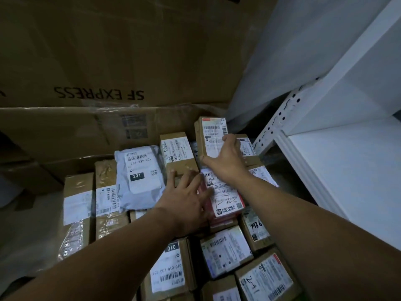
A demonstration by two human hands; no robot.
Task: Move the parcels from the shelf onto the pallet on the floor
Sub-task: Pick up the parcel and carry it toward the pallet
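Observation:
Several labelled parcels lie packed together below me; the pallet under them is hidden. My right hand point(226, 158) grips a small brown box with a white and red label point(211, 135) at the far end of the pile, fingers over its right side, thumb at its near left corner. My left hand point(187, 194) rests flat, fingers spread, on a brown box point(178, 152) and a red-edged parcel with a white label point(225, 196). A grey plastic mailer marked 231 point(140, 173) lies left of that hand.
Large SF Express cartons point(97, 61) stand as a wall behind and left of the pile. A white metal shelf point(347, 161) with bare boards stands at the right, its perforated post point(275, 124) close to the far parcels. More boxes point(225, 253) fill the near side.

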